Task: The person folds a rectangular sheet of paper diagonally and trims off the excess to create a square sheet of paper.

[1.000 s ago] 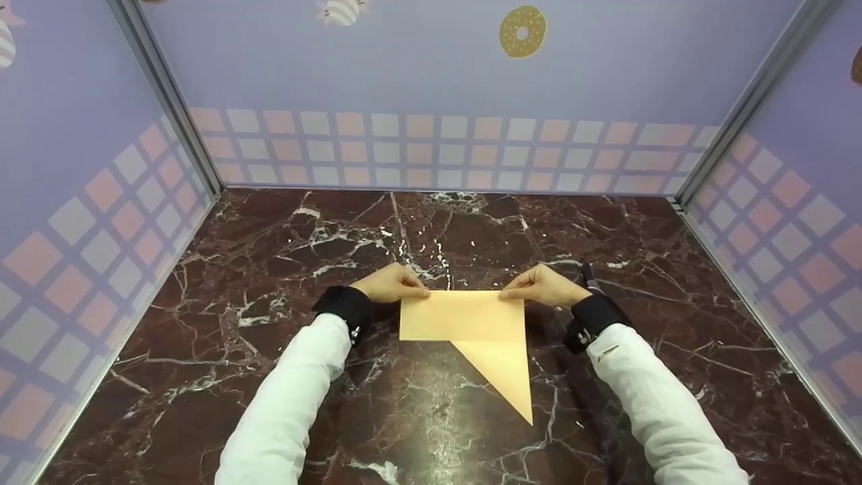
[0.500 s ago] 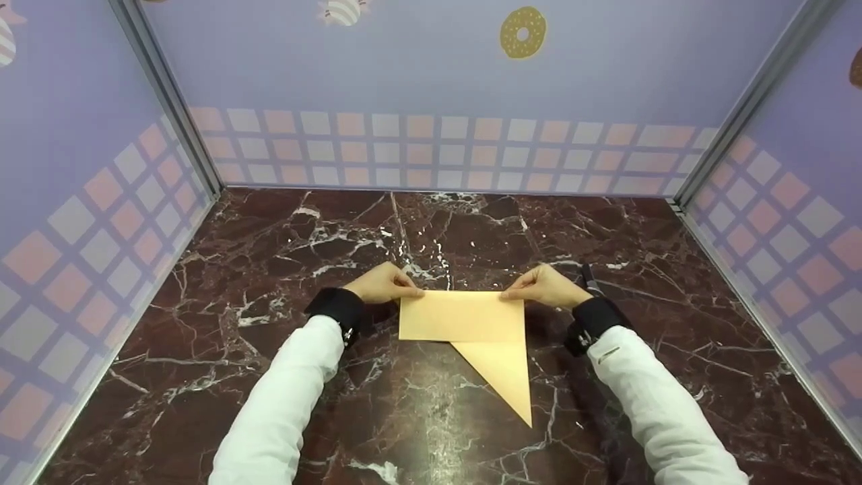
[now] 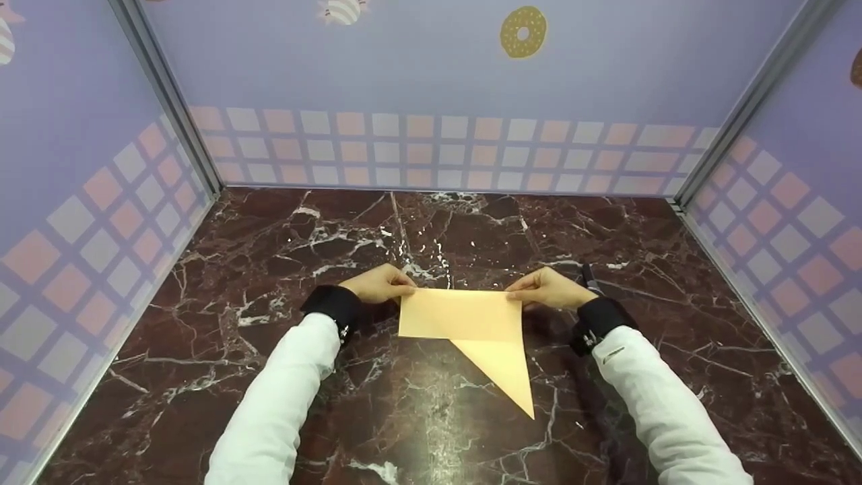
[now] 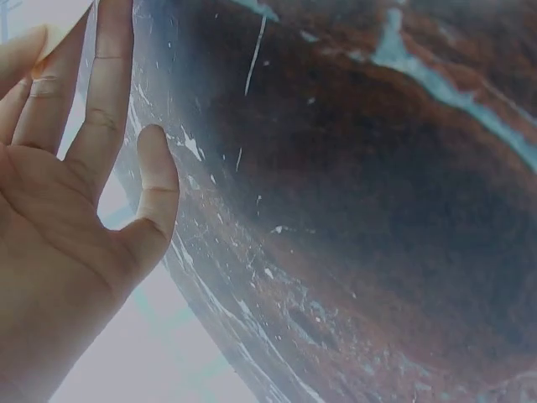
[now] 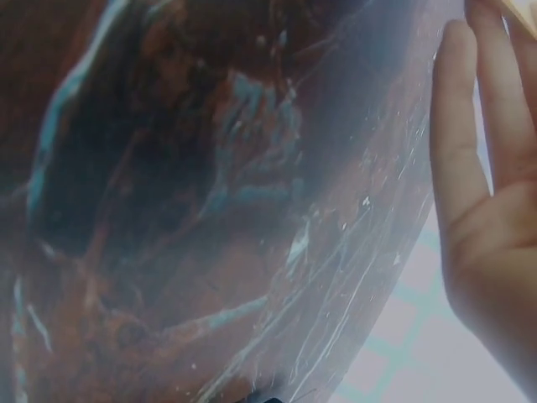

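Folded yellow paper (image 3: 461,315): being held over the middle of the tabletop (image 3: 182,357), flap (image 3: 502,367) pointing near. Left hand (image 3: 380,283): closely pinching its far left corner. Right hand (image 3: 553,288): likewise pinching its far right corner, both presumably keeping the far edge taut.

The place looked like a work booth: purple printed panels (image 3: 431,74) stood at nine, twelve and three o'clock, metal posts (image 3: 161,87) at eleven and one, around a marbled counter (image 3: 202,350).
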